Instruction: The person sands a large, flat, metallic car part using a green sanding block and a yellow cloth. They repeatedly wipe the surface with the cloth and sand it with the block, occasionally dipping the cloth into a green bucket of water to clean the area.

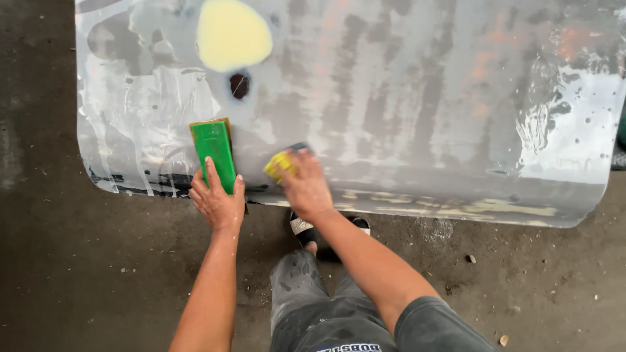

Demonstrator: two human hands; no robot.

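The left hand (218, 202) lies flat with fingers spread along the near end of a green sanding block (214, 153), pressing it against the wet grey car body panel (417, 98) that rests on the concrete floor (78, 274). Just to its right, the right hand (306, 189) is closed around a yellow sponge (280, 164), held against the panel near its lower edge; a dark bit shows at the fingertips, though whether that is part of the sponge I cannot tell. Below the hands, a sandalled foot (313, 231) stands just under the panel's near edge.

To do this wet sanding well, I judge the block should stay flat on the metal with even pressure from the palm, not tipped onto a corner, and the sponge should keep the patch under it wet. Farther up, a small dark hole (239, 85) sits in the panel, and beyond it a pale yellow filler patch (233, 34). Water sheen shows toward the right end.
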